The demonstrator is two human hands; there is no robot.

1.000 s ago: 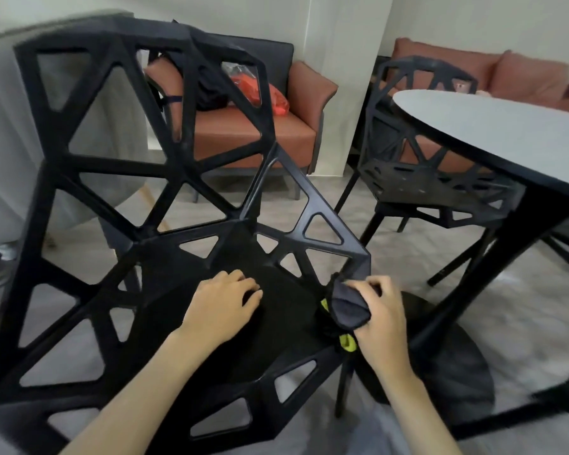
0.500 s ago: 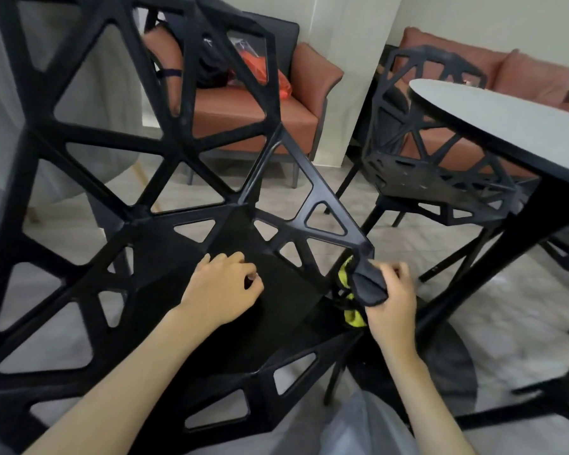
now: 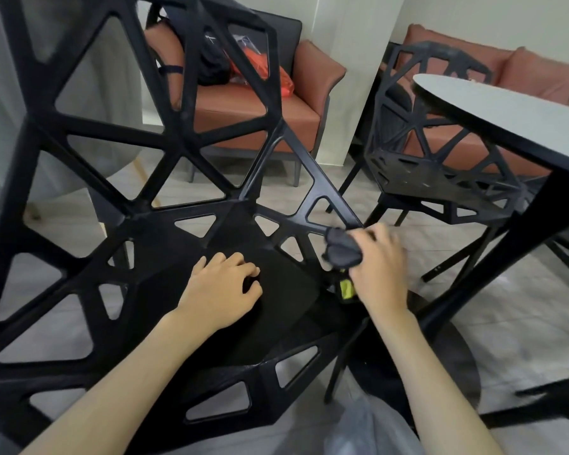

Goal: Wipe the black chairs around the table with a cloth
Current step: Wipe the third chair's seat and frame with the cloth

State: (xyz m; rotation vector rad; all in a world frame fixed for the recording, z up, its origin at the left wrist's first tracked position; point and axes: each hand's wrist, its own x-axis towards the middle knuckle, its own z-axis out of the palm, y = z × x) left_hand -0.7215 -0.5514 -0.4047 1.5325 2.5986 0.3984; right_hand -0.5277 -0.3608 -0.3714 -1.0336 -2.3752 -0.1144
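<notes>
1. Since a second ago the right hand point(image 3: 376, 261) has slid the cloth point(image 3: 342, 249) up the chair's right-side bar, from the lower front corner toward the joint where the long diagonal strut comes down. The hand's a bit blurry, so I'd guess it's mid-stroke.

2. What that means: this edge of the near chair point(image 3: 151, 205) is getting covered bit by bit. Seat, backrest lattice and the other chairs probably still need doing, so I'd call it early days.

3. Right hand: fingers curled round the bunched cloth, pinning it onto the bar. The cloth is dark grey, crumpled into a wad, with a bright yellow-green bit point(image 3: 345, 288) poking out below the hand.

4. Left hand point(image 3: 225, 290) hasn't really moved. It rests on the solid middle of the seat with the fingers curled under, holding nothing, likely just steadying the chair.

5. Materials: the chair is matte black, hard-looking, all angular struts with triangular cut-outs, so lots of edges and corners for dust. The seat centre is a flat solid panel.

6. A second chair point(image 3: 440, 165) of the same design is tucked by the table point(image 3: 506, 116), which has a smooth pale top on a black base. Behind sit a rust-coloured armchair point(image 3: 260, 106) with an orange bag point(image 3: 260, 72) on it and a sofa in the same colour.
</notes>
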